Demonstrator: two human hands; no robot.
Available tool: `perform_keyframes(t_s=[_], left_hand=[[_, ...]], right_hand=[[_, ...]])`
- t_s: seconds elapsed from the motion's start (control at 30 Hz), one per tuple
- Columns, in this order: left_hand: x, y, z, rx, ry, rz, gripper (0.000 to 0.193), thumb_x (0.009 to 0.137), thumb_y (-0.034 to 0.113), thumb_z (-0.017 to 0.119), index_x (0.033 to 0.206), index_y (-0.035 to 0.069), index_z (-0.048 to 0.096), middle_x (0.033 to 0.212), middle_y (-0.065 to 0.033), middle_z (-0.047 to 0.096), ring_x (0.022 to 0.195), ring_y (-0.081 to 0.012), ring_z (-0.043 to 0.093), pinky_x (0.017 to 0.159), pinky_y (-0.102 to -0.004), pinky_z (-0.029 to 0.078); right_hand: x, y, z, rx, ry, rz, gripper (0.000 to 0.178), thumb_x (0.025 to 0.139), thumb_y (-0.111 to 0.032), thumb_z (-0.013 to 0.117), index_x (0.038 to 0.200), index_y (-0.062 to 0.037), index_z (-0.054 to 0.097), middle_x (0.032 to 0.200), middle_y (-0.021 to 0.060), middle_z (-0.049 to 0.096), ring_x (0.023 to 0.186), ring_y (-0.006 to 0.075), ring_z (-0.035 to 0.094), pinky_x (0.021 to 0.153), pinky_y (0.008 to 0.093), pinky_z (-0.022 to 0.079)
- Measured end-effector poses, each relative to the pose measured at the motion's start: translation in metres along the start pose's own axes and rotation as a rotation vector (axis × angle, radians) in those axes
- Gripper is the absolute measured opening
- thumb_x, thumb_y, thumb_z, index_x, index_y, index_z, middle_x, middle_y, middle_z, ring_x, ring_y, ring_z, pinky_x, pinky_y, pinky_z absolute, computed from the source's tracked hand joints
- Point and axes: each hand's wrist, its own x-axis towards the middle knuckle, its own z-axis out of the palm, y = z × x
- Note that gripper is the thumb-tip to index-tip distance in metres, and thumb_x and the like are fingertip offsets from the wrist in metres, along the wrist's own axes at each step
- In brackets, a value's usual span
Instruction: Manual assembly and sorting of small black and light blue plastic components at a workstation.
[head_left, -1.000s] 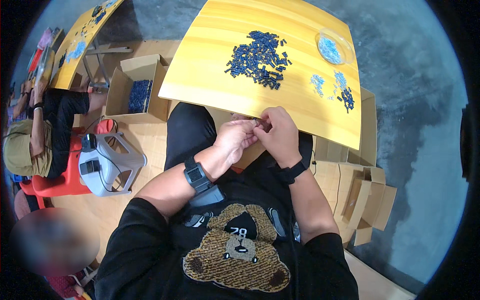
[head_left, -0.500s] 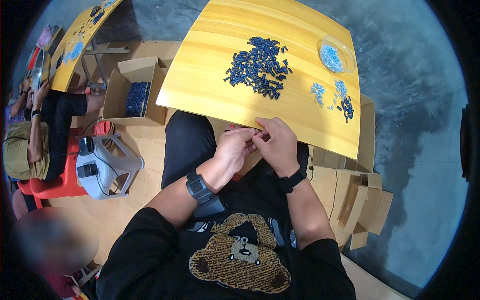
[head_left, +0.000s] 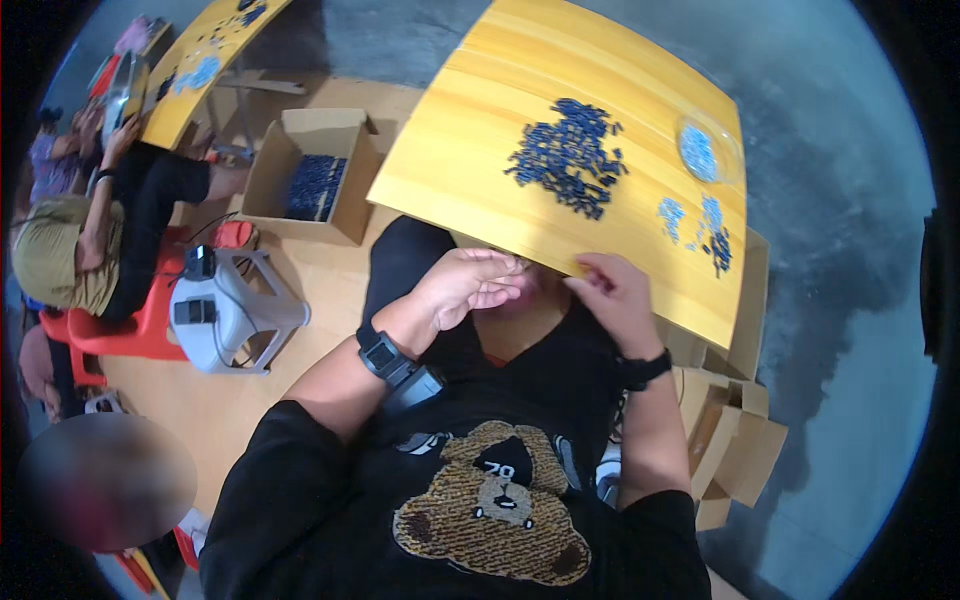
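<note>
My left hand [head_left: 473, 285] is in front of the table's near edge, thumb and fingertips pressed together. Whatever they pinch is too small to make out. To its right, my right hand [head_left: 618, 300] is beside the same edge, thumb and forefinger apart, with nothing visible between them. A large pile of small dark-blue cylindrical parts [head_left: 568, 158] lies on the yellow wooden table [head_left: 450, 150], beyond my hands. Toward the right side are two small heaps of pale-blue and silvery pieces [head_left: 671, 217], a few dark parts [head_left: 720, 252] and a clear round dish [head_left: 735, 155] holding light-blue pieces [head_left: 698, 153].
An open cardboard box [head_left: 360, 200] with dark parts stands on the floor at left. Nearer are a grey-white stool [head_left: 235, 325] with black devices and a person [head_left: 75, 250] on a red stool [head_left: 150, 325]. Cardboard boxes [head_left: 745, 455] stand at right, by the grey wall [head_left: 850, 250].
My hands, together at the table edge before, have come apart; the right has moved rightward and its thumb and forefinger have spread. The whole view has shifted, with the table now farther right.
</note>
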Motion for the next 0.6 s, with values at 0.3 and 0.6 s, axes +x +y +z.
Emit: perform_keyframes(t_s=[0.3,0.6], left_hand=[[-0.051,0.031,-0.146,-0.301,0.211,0.194,0.017,0.093,0.015,0.051,0.097,0.000,0.058,0.079,-0.0049,0.064,0.064,-0.0097,0.059,0.056,-0.0169,0.048],[-0.044,0.152,-0.271,-0.366,0.820,0.618,0.048,0.093,0.027,0.050,0.119,-0.011,0.038,0.101,-0.0226,0.058,0.083,-0.0276,0.062,0.070,-0.0292,0.054]], right_hand=[[-0.004,0.018,0.007,0.358,0.109,0.239,0.017,0.080,-0.005,0.067,0.096,-0.0010,0.065,0.078,-0.0038,0.056,0.065,0.0022,0.047,0.058,0.0156,0.039],[-0.002,0.017,0.010,0.358,0.137,0.264,0.017,0.080,-0.006,0.067,0.096,-0.0011,0.065,0.079,-0.0047,0.055,0.064,0.0018,0.044,0.058,0.0146,0.037]])
